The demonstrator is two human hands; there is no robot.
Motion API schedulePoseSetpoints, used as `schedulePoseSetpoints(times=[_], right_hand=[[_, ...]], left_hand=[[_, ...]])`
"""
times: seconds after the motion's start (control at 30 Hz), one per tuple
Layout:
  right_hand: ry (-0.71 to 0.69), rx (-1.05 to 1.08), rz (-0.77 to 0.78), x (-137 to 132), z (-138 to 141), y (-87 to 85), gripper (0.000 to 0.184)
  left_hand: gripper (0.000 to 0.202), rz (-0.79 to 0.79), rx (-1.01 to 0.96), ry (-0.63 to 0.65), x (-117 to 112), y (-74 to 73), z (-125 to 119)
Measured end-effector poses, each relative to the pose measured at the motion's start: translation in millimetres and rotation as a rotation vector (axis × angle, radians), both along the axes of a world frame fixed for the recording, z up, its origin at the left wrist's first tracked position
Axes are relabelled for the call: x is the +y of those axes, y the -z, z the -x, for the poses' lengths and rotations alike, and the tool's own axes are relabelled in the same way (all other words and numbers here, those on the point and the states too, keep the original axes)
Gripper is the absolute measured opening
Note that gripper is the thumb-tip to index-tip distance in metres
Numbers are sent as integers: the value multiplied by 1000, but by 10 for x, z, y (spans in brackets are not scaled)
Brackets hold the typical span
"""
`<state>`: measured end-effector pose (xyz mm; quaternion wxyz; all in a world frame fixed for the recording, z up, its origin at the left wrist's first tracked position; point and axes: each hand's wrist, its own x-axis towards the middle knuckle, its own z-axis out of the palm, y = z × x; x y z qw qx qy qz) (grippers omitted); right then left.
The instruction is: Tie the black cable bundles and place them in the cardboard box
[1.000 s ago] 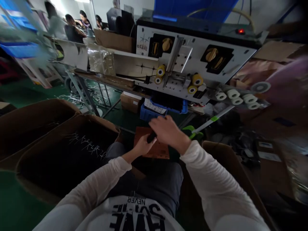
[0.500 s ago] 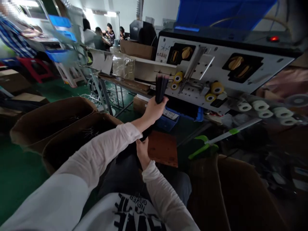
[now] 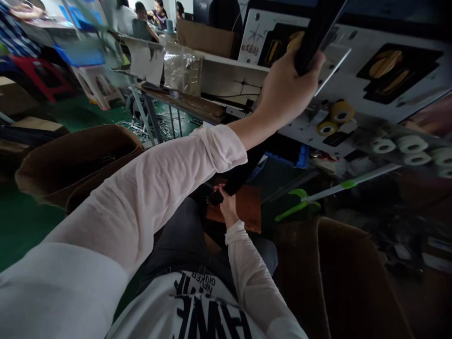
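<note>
Closed round the black bundle [image 3: 318, 30], the left hand [image 3: 287, 87] is higher now, in front of the white machine [image 3: 353, 87]. The right hand [image 3: 229, 204] grips what looks like the bundle's low end near the orange board [image 3: 250, 207], stretching it long.

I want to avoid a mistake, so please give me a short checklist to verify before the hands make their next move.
1. Left hand closed around the black bundle: ok.
2. Right hand closed on its lower part: ok.
3. Whole upper end in view: not ok, it runs out of the picture.
4. Middle of the bundle straight: cannot tell, the left arm hides part.
5. Left hand clear of the machine: cannot tell, they overlap in view.
</note>
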<state>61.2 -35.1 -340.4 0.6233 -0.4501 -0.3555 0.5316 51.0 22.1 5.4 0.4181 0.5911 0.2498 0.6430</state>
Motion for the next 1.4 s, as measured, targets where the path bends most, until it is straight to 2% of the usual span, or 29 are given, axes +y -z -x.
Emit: schedulePoseSetpoints(times=[0.07, 0.2, 0.37, 0.47, 0.67, 0.73, 0.9, 1.0, 1.1, 1.23, 1.3, 1.4], right_hand=[[-4, -18, 1, -2, -175, 50, 26], [-39, -129, 45, -23, -459, 160, 32], [86, 66, 36, -4, -685, 244, 36], [118, 78, 48, 0, -798, 271, 39], [121, -160, 102, 30, -1083, 344, 40], [123, -234, 96, 56, -1150, 381, 39], [109, -327, 67, 83, -1196, 500, 36], [108, -342, 58, 91, -1216, 550, 34], [107, -344, 51, 123, -1264, 562, 34], [161, -371, 59, 176, -1330, 603, 27], [189, -397, 78, 192, -1352, 659, 24], [213, -423, 103, 214, -1384, 749, 23]], left_hand=[[17, -16, -7, -15, -38, -28, -16], [18, 9, -59, 42, -138, -63, -60], [20, -27, -133, 89, -166, -15, -104], [16, -32, -157, 99, -98, 63, -87], [6, -128, -115, 126, -9, 234, 81], [6, -115, -128, 137, -25, 282, 140], [10, 44, -231, 76, -20, 475, 248], [8, 21, -248, 25, 71, 635, 326], [11, -40, -286, -29, 140, 733, 429], [11, -66, -333, -16, 78, 770, 557], [13, -5, -371, -20, 18, 801, 597], [19, 86, -411, -90, -34, 881, 637]])
